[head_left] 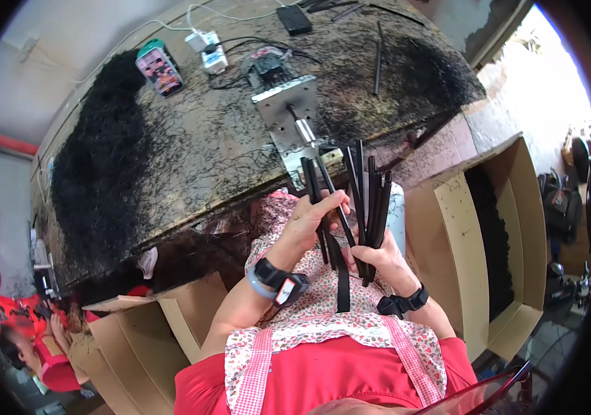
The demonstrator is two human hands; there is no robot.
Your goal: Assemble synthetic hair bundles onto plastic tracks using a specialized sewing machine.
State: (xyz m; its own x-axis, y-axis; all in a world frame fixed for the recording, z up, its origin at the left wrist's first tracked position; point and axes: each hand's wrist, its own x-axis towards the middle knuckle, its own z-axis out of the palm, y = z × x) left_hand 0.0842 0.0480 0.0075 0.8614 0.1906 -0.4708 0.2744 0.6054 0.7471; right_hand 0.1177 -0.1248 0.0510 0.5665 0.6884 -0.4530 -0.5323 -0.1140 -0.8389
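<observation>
Red shirt and floral apron (323,325) nearest camera, forearms coming up from below. Left hand (309,221) closed round few black strips (316,187), thumb on top. Right hand (375,259) gripping bigger bundle of black strips (371,200), fanned upward just in front of metal fixture (292,117) at bench (191,152) edge. Strips look light, thin, semi-stiff, probably slick: best held low near base, tight, or they splay. Cardboard box (461,242) on right, dark fibre piles on bench.

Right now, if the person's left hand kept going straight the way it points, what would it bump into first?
Probably the metal bracket at the table's edge. The left hand, gripping black strips, points up toward it, though depth is hard to judge.
</observation>
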